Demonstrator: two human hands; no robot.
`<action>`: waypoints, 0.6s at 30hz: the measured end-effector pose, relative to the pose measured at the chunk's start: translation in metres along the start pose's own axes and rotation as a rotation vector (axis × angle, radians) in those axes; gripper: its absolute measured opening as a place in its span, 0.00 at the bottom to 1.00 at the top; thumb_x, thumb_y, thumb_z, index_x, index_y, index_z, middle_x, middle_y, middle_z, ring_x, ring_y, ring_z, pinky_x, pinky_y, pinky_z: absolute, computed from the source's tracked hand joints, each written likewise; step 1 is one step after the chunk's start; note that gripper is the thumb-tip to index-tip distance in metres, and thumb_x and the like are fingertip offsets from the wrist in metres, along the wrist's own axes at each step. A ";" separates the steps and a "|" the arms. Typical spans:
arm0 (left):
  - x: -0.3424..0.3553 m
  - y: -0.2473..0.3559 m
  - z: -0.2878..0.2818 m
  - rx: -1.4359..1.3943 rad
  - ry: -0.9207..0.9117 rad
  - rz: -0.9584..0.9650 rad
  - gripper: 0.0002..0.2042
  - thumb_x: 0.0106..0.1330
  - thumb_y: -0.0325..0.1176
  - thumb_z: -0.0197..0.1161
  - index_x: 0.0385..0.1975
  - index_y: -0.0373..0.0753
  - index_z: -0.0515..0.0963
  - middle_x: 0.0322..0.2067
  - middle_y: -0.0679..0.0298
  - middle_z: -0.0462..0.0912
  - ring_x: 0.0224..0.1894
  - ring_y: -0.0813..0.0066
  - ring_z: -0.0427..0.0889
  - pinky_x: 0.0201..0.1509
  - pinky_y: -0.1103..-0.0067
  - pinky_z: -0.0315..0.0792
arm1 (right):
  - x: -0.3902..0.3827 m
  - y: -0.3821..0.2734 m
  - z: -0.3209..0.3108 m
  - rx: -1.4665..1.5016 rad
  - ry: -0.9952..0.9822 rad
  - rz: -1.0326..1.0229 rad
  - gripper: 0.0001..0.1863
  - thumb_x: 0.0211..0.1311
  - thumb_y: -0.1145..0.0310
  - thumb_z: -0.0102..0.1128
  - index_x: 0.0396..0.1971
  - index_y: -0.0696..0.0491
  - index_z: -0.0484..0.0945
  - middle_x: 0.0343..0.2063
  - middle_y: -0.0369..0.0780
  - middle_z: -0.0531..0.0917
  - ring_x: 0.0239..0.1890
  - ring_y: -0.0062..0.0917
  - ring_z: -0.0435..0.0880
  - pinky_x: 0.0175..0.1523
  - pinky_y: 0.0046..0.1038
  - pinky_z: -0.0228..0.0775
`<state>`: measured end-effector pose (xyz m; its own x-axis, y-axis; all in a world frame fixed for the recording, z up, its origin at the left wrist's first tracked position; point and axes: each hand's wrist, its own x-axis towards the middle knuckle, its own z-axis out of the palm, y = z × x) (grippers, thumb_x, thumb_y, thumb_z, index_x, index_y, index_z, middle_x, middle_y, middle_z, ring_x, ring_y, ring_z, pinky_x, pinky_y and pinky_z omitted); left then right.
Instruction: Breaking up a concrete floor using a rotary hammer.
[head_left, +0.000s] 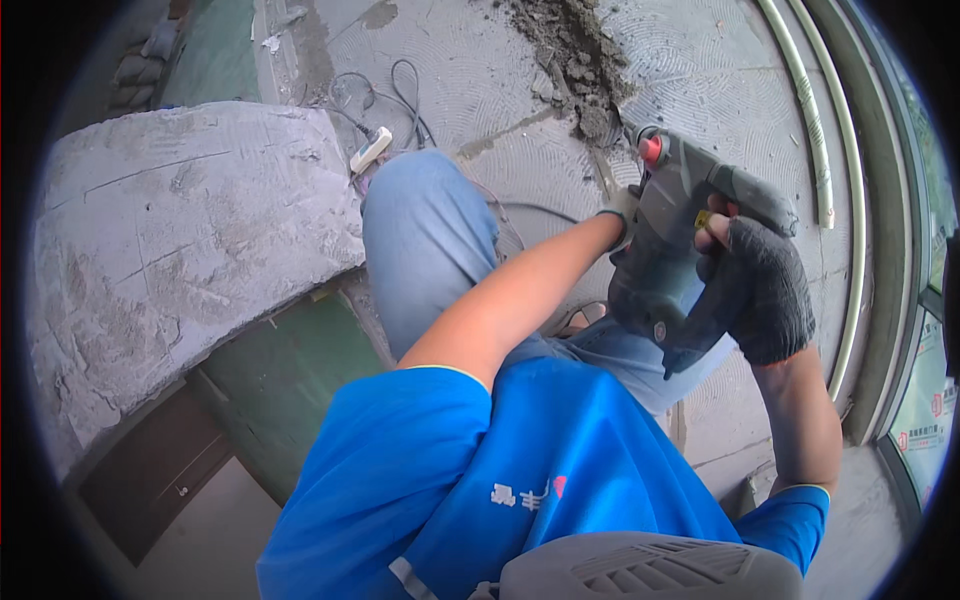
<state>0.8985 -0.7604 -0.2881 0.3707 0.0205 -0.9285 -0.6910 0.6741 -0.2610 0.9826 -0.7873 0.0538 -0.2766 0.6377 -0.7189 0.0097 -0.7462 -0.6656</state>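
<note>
A dark grey rotary hammer [655,220] with a red part on top is held over the floor, at the right of my bent knees. Around its rear handle is my right hand [775,290], in a black knit glove with bare fingertips, closed. My left hand [622,215], in a pale glove, is at the tool's far left side, closed against it; its fingers are mostly hidden behind the body. The tool's front end is toward a trench of broken rubble [580,75] in the tiled floor. Whether a bit touches the floor I cannot tell.
A rough concrete block [200,240] stands at my left. Near my knee lies a white power strip [371,150] with looped dark cables [408,100]. Two long pale pipes [815,130] run along the right beside a window frame [905,250]. A dark cable [540,208] passes behind my left forearm.
</note>
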 end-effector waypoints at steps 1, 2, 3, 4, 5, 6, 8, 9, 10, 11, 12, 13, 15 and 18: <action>-0.001 -0.007 -0.022 0.005 0.017 -0.012 0.23 0.71 0.47 0.36 0.58 0.41 0.67 0.58 0.57 0.71 0.58 0.64 0.69 0.62 0.69 0.64 | 0.004 0.007 -0.004 0.047 -0.007 0.015 0.23 0.52 0.70 0.61 0.50 0.56 0.70 0.34 0.35 0.76 0.33 0.21 0.76 0.36 0.23 0.69; 0.007 0.005 -0.044 0.046 -0.300 0.107 0.21 0.72 0.45 0.37 0.56 0.41 0.69 0.56 0.57 0.73 0.56 0.64 0.71 0.60 0.69 0.66 | 0.010 0.015 -0.001 0.043 -0.035 0.027 0.22 0.51 0.70 0.61 0.49 0.56 0.71 0.35 0.35 0.77 0.32 0.20 0.76 0.36 0.23 0.69; 0.018 0.013 -0.066 0.078 -0.609 0.227 0.20 0.72 0.43 0.38 0.54 0.41 0.70 0.53 0.57 0.75 0.54 0.64 0.73 0.58 0.69 0.68 | 0.006 0.014 0.008 0.040 -0.055 0.035 0.22 0.51 0.70 0.61 0.49 0.56 0.71 0.35 0.35 0.77 0.32 0.20 0.76 0.36 0.23 0.69; 0.032 0.012 -0.079 0.062 -0.593 0.227 0.20 0.72 0.43 0.38 0.54 0.41 0.70 0.53 0.57 0.75 0.54 0.64 0.73 0.58 0.69 0.68 | -0.006 0.013 0.019 -0.003 -0.016 -0.027 0.22 0.51 0.71 0.60 0.48 0.57 0.71 0.34 0.35 0.76 0.31 0.20 0.75 0.36 0.23 0.69; 0.049 0.012 -0.085 0.286 -0.485 0.608 0.18 0.68 0.43 0.45 0.49 0.39 0.73 0.47 0.56 0.78 0.48 0.65 0.76 0.52 0.69 0.70 | -0.015 0.011 0.030 -0.046 0.013 -0.083 0.21 0.51 0.71 0.59 0.47 0.57 0.72 0.33 0.35 0.76 0.30 0.19 0.75 0.35 0.22 0.69; 0.063 0.013 -0.100 0.515 -0.339 0.977 0.17 0.65 0.43 0.52 0.44 0.38 0.76 0.41 0.54 0.80 0.41 0.65 0.78 0.46 0.70 0.73 | -0.011 0.011 0.034 0.008 0.017 -0.022 0.22 0.50 0.71 0.59 0.48 0.57 0.72 0.31 0.34 0.74 0.29 0.18 0.73 0.34 0.20 0.68; 0.058 0.022 -0.102 0.794 -0.206 1.258 0.16 0.61 0.43 0.59 0.39 0.37 0.78 0.35 0.53 0.83 0.35 0.66 0.81 0.39 0.70 0.75 | 0.007 0.028 0.033 0.018 0.079 -0.039 0.24 0.48 0.70 0.59 0.49 0.58 0.72 0.29 0.33 0.73 0.28 0.17 0.72 0.34 0.17 0.66; 0.031 0.010 -0.075 0.907 -0.207 1.010 0.16 0.60 0.44 0.59 0.38 0.36 0.78 0.31 0.53 0.83 0.31 0.63 0.82 0.37 0.69 0.75 | 0.006 0.036 0.016 0.028 0.170 -0.067 0.25 0.47 0.69 0.60 0.49 0.59 0.72 0.29 0.33 0.73 0.28 0.16 0.72 0.33 0.16 0.66; -0.012 -0.015 -0.050 1.017 -0.194 0.789 0.17 0.60 0.44 0.60 0.37 0.36 0.79 0.28 0.52 0.83 0.28 0.60 0.82 0.34 0.68 0.75 | -0.004 0.035 0.005 -0.011 0.205 -0.118 0.25 0.47 0.69 0.60 0.49 0.59 0.72 0.28 0.33 0.72 0.28 0.16 0.71 0.33 0.16 0.65; -0.031 -0.010 -0.050 1.026 -0.190 0.772 0.17 0.60 0.44 0.60 0.37 0.36 0.79 0.28 0.52 0.83 0.28 0.60 0.82 0.34 0.68 0.75 | -0.014 0.028 0.010 -0.055 0.170 -0.164 0.25 0.48 0.68 0.60 0.48 0.60 0.72 0.28 0.33 0.72 0.28 0.16 0.71 0.33 0.16 0.65; -0.036 -0.011 -0.058 1.119 -0.133 0.810 0.17 0.61 0.45 0.57 0.36 0.35 0.78 0.25 0.52 0.82 0.27 0.57 0.82 0.32 0.67 0.75 | -0.008 0.026 0.011 -0.096 0.195 -0.107 0.28 0.47 0.66 0.61 0.49 0.63 0.71 0.27 0.33 0.72 0.28 0.16 0.70 0.33 0.17 0.64; -0.039 -0.010 -0.063 1.216 -0.085 0.847 0.18 0.63 0.46 0.54 0.36 0.35 0.78 0.23 0.51 0.82 0.26 0.54 0.83 0.30 0.66 0.75 | -0.001 0.033 0.017 -0.078 0.250 -0.086 0.30 0.47 0.64 0.61 0.51 0.63 0.70 0.27 0.33 0.71 0.28 0.16 0.70 0.32 0.19 0.62; -0.049 0.007 -0.057 1.228 -0.177 0.773 0.19 0.64 0.46 0.50 0.37 0.34 0.78 0.27 0.47 0.82 0.32 0.51 0.83 0.32 0.66 0.75 | 0.006 0.041 0.019 -0.055 0.209 -0.079 0.30 0.47 0.64 0.61 0.51 0.62 0.71 0.28 0.34 0.72 0.28 0.17 0.70 0.32 0.19 0.61; -0.017 -0.025 -0.068 0.934 -0.127 0.903 0.18 0.62 0.48 0.56 0.39 0.39 0.78 0.32 0.53 0.83 0.40 0.60 0.83 0.41 0.71 0.75 | -0.010 0.030 0.039 -0.117 0.287 -0.138 0.23 0.47 0.66 0.63 0.45 0.60 0.76 0.26 0.36 0.76 0.27 0.20 0.74 0.32 0.21 0.66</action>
<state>0.8676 -0.8277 -0.2832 0.0961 0.7671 -0.6343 -0.0549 0.6403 0.7661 0.9482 -0.8232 0.0487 -0.0012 0.7714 -0.6363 0.1055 -0.6327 -0.7672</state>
